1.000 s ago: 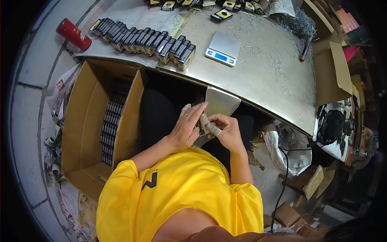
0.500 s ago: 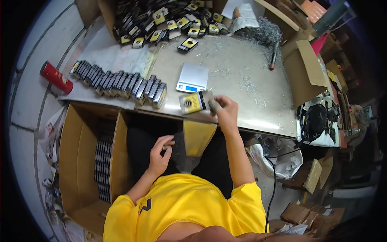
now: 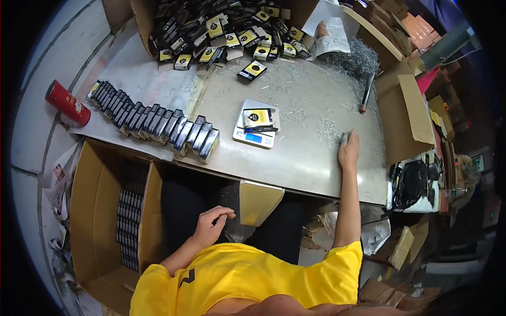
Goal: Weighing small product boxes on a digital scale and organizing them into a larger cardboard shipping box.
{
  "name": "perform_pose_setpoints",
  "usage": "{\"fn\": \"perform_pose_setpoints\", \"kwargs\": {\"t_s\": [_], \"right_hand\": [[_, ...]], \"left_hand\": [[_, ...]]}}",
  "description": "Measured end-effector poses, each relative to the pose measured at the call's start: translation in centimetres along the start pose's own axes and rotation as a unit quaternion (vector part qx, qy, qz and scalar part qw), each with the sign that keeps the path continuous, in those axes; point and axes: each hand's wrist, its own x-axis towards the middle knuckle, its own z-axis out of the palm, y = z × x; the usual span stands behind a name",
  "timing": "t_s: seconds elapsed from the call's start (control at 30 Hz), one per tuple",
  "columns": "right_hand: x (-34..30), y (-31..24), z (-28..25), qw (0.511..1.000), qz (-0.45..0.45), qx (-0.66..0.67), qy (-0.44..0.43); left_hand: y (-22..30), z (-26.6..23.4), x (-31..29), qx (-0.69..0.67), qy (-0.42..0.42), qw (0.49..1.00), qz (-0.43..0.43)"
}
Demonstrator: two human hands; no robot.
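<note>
Right hand [image 3: 349,150] is stretched out over the shiny grey metal tabletop [image 3: 305,167], fingers free, right beside scattered thin silver metal pins [image 3: 328,126]. Left hand [image 3: 213,223] sits loosely curled above the lap, can't tell if it's gripping anything. The flat yellow-and-black cardboard box [image 3: 258,119] is lying on a white-and-silver digital scale [image 3: 253,104], with a slanting row of upright dark little boxes [image 3: 153,124] off to its left.

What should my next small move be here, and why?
Probably read the blue display on the scale: the yellow-and-black box lies there, with your left hand and right hand clear of it, so neither should disturb the reading.
</note>
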Motion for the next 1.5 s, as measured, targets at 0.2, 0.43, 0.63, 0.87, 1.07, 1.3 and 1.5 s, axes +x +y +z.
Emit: {"fn": "perform_pose_setpoints", "kwargs": {"t_s": [0.2,0.43,0.63,0.87,1.07,1.3,1.5], "right_hand": [[2.0,-10.0,5.1,0.973,-0.193,-0.047,-0.117],[-0.2,-12.5,4.3,0.964,-0.132,-0.157,-0.171],[-4.0,-10.5,4.3,0.977,-0.192,-0.009,-0.089],[-8.6,-12.1,-6.3,0.966,-0.054,0.21,-0.138],[-16.7,-14.7,-4.7,0.949,-0.256,0.073,-0.166],[-18.4,-14.4,-7.9,0.948,-0.156,0.251,-0.12],[-18.9,-15.7,-7.0,0.938,-0.154,0.263,-0.166]], "left_hand": [[2.2,1.2,2.1,0.017,-0.011,0.998,0.065],[8.1,-3.8,7.4,0.251,0.086,0.931,0.252],[11.9,-4.7,18.1,0.318,0.098,0.922,0.197],[7.8,-1.2,24.2,0.444,-0.049,0.89,0.094],[8.9,0.7,25.2,0.535,-0.172,0.827,-0.014],[8.0,-2.6,10.3,0.017,-0.012,1.0,0.014],[-3.9,-2.3,-3.3,-0.135,0.022,0.963,-0.232]]}}
